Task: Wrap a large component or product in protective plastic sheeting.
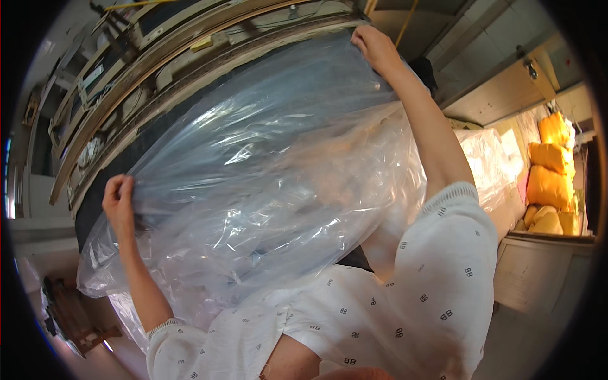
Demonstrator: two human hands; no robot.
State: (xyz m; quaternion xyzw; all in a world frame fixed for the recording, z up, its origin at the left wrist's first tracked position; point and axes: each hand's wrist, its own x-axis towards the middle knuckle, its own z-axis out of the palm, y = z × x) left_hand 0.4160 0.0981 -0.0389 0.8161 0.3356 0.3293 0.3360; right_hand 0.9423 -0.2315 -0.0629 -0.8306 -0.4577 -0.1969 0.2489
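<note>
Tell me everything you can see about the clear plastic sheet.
The clear plastic sheet is large, thin-looking and glossy, its creases catching bright highlights. It spreads over a dark surface, smoother along its far side and bunched loosely toward the white shirt. The left hand grips its edge at left, the right hand at the far right.

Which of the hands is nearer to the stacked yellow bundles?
Right. The right hand is at the far edge of the clear plastic, left of the yellow bundles; the left hand is at the plastic's left side, much farther from them.
</note>
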